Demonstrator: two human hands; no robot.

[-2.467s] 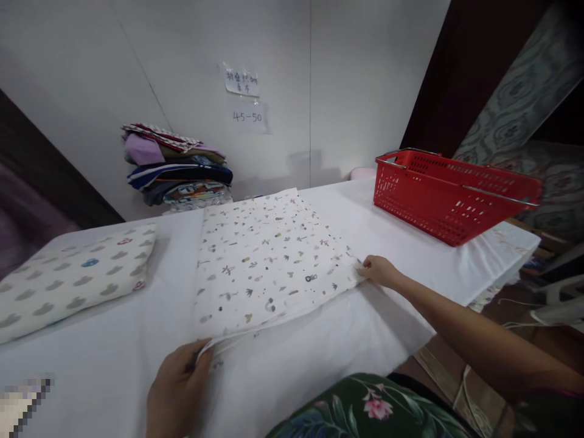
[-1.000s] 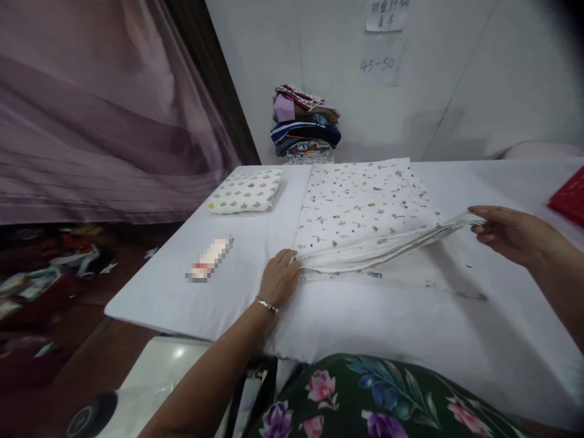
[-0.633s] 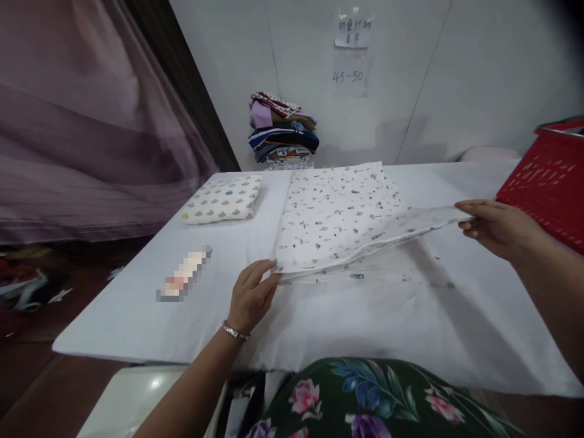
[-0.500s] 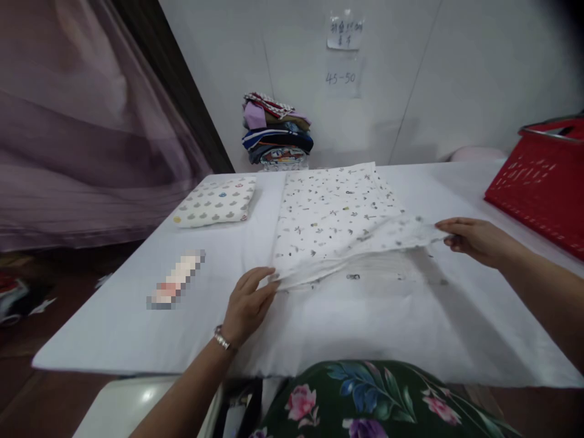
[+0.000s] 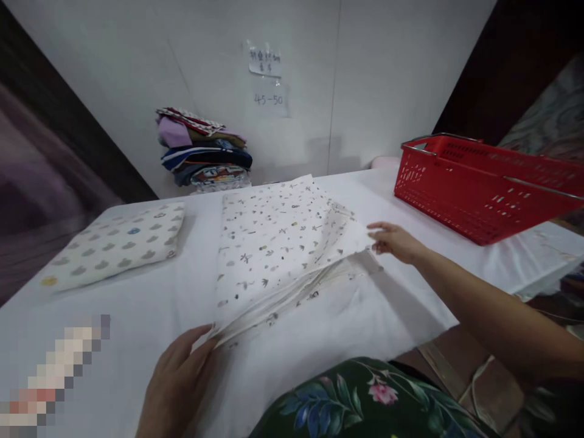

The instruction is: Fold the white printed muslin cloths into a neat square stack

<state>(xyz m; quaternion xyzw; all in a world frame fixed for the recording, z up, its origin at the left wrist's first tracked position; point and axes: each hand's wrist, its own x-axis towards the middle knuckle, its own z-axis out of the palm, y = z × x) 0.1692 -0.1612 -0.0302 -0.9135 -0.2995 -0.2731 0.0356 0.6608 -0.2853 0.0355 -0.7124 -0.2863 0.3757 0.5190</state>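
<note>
Presently, the head view, the only one supplied, records the cloth (image 5: pixel 269 243) spread on the table (image 5: pixel 319 340), mostly beyond and between the two hands. The left hand (image 5: pixel 180 371) pinches its near left corner between thumb and fingers. The right hand (image 5: pixel 395 240) grips its right corner, fingertips closed on the edge and raised; between the hands the near layers stand apart.

Left of the left hand lies a pixelated item (image 5: pixel 61 371), not identifiable. Beyond that hand, leftward, rests a spotted bundle (image 5: pixel 123 243). Farther beyond it, by the wall (image 5: pixel 365 79), sits a stack of fabrics (image 5: pixel 205 152). Beyond the right hand, rightward and apart, stands a red basket (image 5: pixel 483 194).
</note>
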